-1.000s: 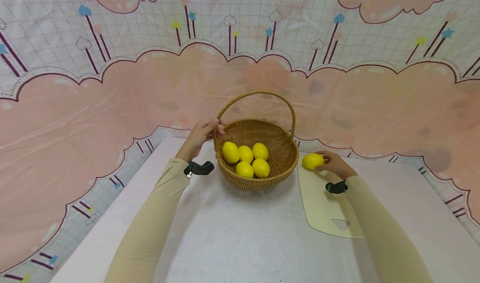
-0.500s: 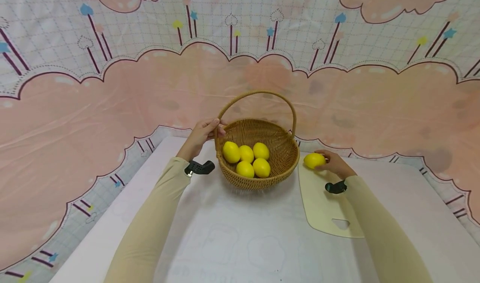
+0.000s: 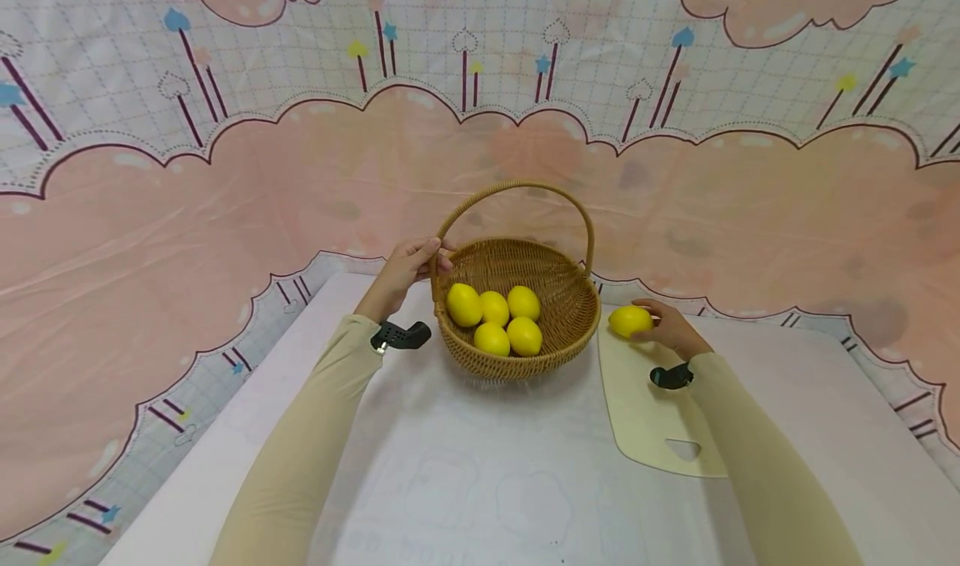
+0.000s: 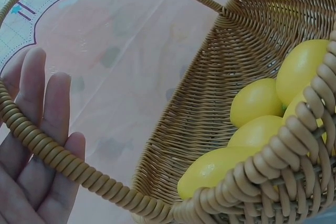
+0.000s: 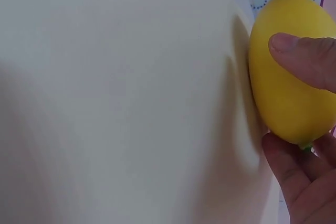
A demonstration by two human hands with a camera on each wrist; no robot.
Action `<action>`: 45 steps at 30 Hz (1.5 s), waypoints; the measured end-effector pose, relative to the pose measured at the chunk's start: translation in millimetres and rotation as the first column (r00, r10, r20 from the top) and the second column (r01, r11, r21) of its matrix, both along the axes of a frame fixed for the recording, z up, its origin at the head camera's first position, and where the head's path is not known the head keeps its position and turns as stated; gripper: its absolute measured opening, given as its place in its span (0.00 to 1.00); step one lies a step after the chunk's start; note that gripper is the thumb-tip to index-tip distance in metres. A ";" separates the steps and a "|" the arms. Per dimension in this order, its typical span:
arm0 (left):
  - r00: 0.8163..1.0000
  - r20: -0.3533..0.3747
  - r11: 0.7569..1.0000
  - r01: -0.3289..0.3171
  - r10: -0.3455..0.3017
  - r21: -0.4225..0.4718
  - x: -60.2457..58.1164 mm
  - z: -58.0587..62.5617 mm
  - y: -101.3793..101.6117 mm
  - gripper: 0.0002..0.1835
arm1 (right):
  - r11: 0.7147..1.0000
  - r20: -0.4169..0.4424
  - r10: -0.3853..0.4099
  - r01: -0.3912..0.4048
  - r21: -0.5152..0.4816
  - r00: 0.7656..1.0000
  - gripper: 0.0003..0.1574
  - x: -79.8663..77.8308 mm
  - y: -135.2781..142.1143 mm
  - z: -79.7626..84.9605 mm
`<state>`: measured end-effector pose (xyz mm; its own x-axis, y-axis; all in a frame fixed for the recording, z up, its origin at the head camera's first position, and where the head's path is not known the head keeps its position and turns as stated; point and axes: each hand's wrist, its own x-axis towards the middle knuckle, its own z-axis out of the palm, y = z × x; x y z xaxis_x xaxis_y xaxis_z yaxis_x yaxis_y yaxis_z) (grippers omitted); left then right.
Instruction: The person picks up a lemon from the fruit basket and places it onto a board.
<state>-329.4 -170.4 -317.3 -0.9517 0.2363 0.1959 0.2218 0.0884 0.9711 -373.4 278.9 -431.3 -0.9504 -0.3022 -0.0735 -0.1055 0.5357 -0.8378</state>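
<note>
A brown wicker basket (image 3: 564,303) with a tall arched handle (image 3: 517,184) stands tilted towards me in the head view. Several yellow lemons (image 3: 492,308) lie in its lower left part. My left hand (image 3: 403,272) holds the handle near its left foot; in the left wrist view its fingers (image 4: 56,106) extend behind the wrapped cane. To the right of the basket, my right hand (image 3: 672,330) grips another lemon (image 3: 630,322) at the far end of a cream cutting board (image 3: 648,420). Its thumb (image 5: 302,56) presses on the lemon's side, and other fingers are by the green-tipped end.
The board lies on a white-covered table (image 3: 465,466), its cut-out grip towards me. Close behind the basket rises a patterned cloth backdrop (image 3: 337,182). Black wrist cameras are strapped to both arms.
</note>
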 end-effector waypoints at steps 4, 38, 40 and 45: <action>1.000 -0.006 1.000 -0.003 0.003 -0.002 -0.9 -1.5 -0.6 0.25 | 1.000 -0.015 0.001 -0.001 0.006 1.000 0.44 0.4 1.1 -0.4; 1.000 0.004 1.000 -0.002 0.002 0.019 -2.1 -1.6 1.0 0.15 | 0.997 0.020 0.064 -0.063 -0.032 0.998 0.47 4.5 11.0 2.9; 1.000 0.005 1.000 -0.003 0.003 0.014 -2.4 -1.8 0.5 0.18 | 0.996 0.019 0.073 -0.073 -0.043 0.997 0.46 6.1 16.9 4.7; 1.000 0.003 1.000 0.004 -0.004 0.004 -2.2 -2.1 -1.7 0.27 | 0.998 0.006 0.065 -0.065 -0.019 0.998 0.47 11.4 29.5 19.7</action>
